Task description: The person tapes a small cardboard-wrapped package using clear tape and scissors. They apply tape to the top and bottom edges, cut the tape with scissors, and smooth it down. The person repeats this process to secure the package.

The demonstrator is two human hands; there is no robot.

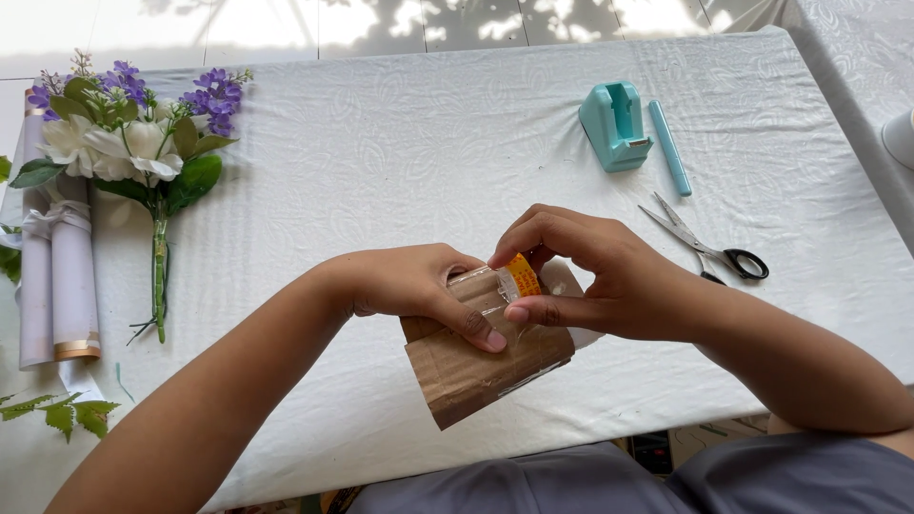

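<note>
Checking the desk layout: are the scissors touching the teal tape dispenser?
Apart. The head view shows bare white tablecloth between the scissors and the teal tape dispenser.

Held between both hands: brown roll of clear tape with orange-yellow end tab. Beyond the grip: teal dispenser, black-handled scissors. Far to its left: purple-and-white flowers. Beneath: white embossed tablecloth.
</note>
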